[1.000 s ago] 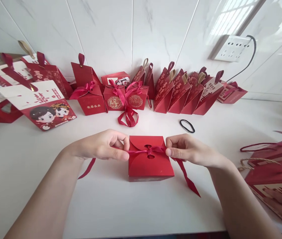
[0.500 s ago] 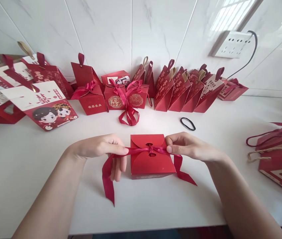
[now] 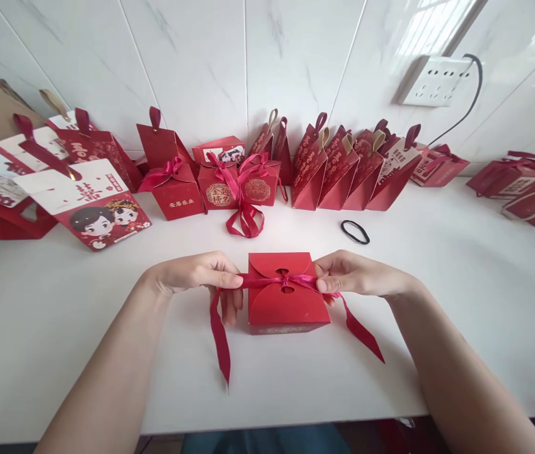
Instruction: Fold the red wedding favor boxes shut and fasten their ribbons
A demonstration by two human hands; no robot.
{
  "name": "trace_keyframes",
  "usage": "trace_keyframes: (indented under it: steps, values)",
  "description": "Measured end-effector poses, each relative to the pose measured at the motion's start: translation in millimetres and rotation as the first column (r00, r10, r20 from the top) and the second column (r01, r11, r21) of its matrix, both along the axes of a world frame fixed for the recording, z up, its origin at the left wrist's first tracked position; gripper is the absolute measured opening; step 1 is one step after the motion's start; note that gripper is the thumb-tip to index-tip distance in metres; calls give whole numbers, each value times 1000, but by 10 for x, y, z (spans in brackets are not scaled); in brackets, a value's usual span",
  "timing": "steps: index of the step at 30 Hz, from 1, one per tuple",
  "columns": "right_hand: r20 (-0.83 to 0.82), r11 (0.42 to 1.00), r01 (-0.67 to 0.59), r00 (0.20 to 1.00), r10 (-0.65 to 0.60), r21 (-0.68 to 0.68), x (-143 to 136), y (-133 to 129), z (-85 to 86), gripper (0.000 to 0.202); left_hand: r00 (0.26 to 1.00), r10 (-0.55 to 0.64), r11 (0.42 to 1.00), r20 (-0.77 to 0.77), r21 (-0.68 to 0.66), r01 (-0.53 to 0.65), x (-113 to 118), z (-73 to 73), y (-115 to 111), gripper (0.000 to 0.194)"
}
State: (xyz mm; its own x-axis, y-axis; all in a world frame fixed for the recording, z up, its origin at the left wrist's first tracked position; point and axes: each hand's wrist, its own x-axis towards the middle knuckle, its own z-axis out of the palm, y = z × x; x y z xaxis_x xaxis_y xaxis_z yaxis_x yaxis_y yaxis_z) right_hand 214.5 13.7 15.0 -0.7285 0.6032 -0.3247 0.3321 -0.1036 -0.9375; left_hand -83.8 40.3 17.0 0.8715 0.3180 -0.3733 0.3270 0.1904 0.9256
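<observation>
A red gift box (image 3: 288,308) with folded-in curved flaps sits on the white table in front of me. A dark pink ribbon (image 3: 304,281) crosses its top and is knotted at the middle, over a small cut-out. To the left of the box, my left hand (image 3: 210,280) pinches one side of the ribbon between thumb and fingers. On the other side, my right hand (image 3: 352,275) pinches the ribbon by the box's right edge. Both ribbon tails hang down past the hands toward the table, the ends cut at a slant.
Behind the box stand several red gift boxes (image 3: 179,195) with bows and a row of slanted red boxes (image 3: 312,170) with loops. A black hair tie (image 3: 355,232) lies to their front. Printed boxes (image 3: 101,208) crowd the left; more red boxes (image 3: 508,180) lie right. A socket (image 3: 437,82) is on the wall.
The view has shifted a little. Both hands still grip the ribbon at either side of the knot; the tails hang slightly differently, the right one reaching further right.
</observation>
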Motion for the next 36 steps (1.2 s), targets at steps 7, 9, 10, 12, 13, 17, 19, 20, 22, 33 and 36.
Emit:
trace_keyframes:
  steps: [7, 9, 10, 12, 13, 17, 19, 20, 22, 33, 36]
  values:
    - [1, 1000, -4, 1000, 4, 18, 6, 4, -11, 44, 998, 65, 981, 8, 184, -65, -28, 15, 2, 44]
    - [-17, 1000, -4, 1000, 5, 16, 4, 7, -14, 44, 994, 102, 974, 32, 200, -106, -25, 25, -18, 43]
    - [-24, 1000, -5, 1000, 5, 16, 2, 9, -14, 44, 989, 142, 972, 36, 185, -146, -22, 31, -30, 41]
    - [-23, 1000, -6, 1000, 7, 24, 0, 13, -12, 44, 967, 250, 955, 47, 151, -255, -17, 43, -53, 36]
    - [-17, 999, -6, 1000, 6, 32, 0, 14, -10, 44, 952, 301, 941, 59, 145, -307, -16, 50, -62, 35]
    - [7, 999, -1, 1000, 1, 54, -5, 13, 0, 45, 939, 340, 923, 48, 174, -343, -24, 82, -73, 39]
    - [10, 998, -1, 1000, 0, 56, -9, 12, 6, 46, 949, 315, 929, 15, 198, -311, -30, 102, -75, 41]
    - [10, 998, 0, 1000, 0, 57, -10, 10, 10, 47, 951, 310, 930, 5, 209, -304, -32, 112, -77, 42]
    - [17, 998, 3, 1000, -4, 59, -10, 8, 18, 47, 955, 295, 936, -12, 206, -286, -32, 130, -85, 40]
    - [57, 996, 29, 998, -34, 87, -8, 16, 30, 48, 967, 255, 961, -8, 108, -253, -54, 147, -106, 43]
    - [64, 995, 37, 997, -43, 95, -10, 6, 39, 48, 977, 213, 965, 7, 154, -212, -41, 165, -106, 36]
